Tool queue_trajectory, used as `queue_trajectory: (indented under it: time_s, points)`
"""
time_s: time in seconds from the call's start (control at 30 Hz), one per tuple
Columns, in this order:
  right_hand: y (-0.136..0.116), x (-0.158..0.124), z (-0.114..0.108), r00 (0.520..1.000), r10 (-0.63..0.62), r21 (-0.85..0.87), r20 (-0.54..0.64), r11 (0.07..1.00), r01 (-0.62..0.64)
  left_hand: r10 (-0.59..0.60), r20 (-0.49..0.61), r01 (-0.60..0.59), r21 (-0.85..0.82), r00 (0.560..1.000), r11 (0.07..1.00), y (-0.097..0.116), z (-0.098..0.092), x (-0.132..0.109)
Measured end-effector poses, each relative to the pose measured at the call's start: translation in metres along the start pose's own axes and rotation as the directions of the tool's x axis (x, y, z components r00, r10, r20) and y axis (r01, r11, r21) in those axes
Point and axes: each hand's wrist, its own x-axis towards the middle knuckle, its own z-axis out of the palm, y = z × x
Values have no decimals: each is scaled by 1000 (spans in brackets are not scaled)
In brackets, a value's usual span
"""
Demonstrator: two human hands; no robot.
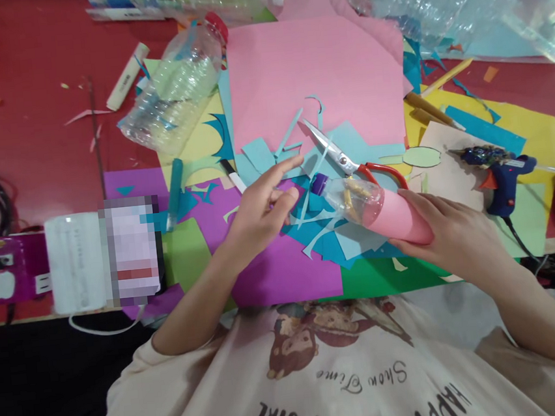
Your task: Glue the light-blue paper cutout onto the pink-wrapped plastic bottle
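My right hand [456, 233] is wrapped round the lower part of a small plastic bottle [399, 219]. The bottle has pink paper round its base, a clear neck with yellowish pieces visible inside, and a purple cap [319, 183]. It lies tilted, cap toward the left. My left hand [265, 212] hovers left of the cap, index finger stretched out and thumb apart, with nothing visible in it. Just beyond the bottle lie red-handled scissors [344, 160], blades parted slightly, on light blue paper scraps [344, 137].
A pink sheet [313, 67] lies beyond the scissors. A clear bottle with a red cap [182, 86] is at the left, near a teal marker [175, 195]. At the right sits a blue glue gun [508, 182] with a cord. A power strip [16, 269] and white adapter [75, 261] stand at the left edge.
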Motion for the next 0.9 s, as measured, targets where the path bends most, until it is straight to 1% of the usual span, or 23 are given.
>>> queue_trajectory:
  time_s: [0.1, 0.27, 0.4, 0.5, 0.6, 0.67, 0.77, 0.9]
  points:
    - [-1, -2, 5, 1000, -13, 48, -9, 999, 13, -28, 42, 29, -32, 999, 999, -6, 3, -5]
    - [-2, -2, 8, 999, -17, 78, -36, 997, 19, -12, 17, 11, 28, 1000, 1000, -13, 11, -12]
    - [-3, -3, 10, 999, -17, 64, -35, 998, 19, 67, 7, -67, 80, 998, 995, -18, 13, -16]
    - [-5, -4, 11, 998, -20, 45, -52, 999, 22, 117, 43, -122, 140, 992, 983, -20, 15, -19]
    - [-6, -4, 13, 997, -27, 36, -74, 999, 30, 96, 80, -109, 184, 992, 977, -19, 16, -21]
    - [-7, -4, 14, 996, -32, 32, -86, 999, 35, 86, 81, -100, 188, 993, 977, -18, 17, -21]
    - [-9, -5, 14, 994, -29, 34, -103, 999, 33, 95, 39, -99, 131, 995, 986, -18, 16, -22]
    - [-9, -7, 14, 997, -8, 61, -80, 998, 13, 31, -98, -37, -64, 995, 997, -20, 18, -26]
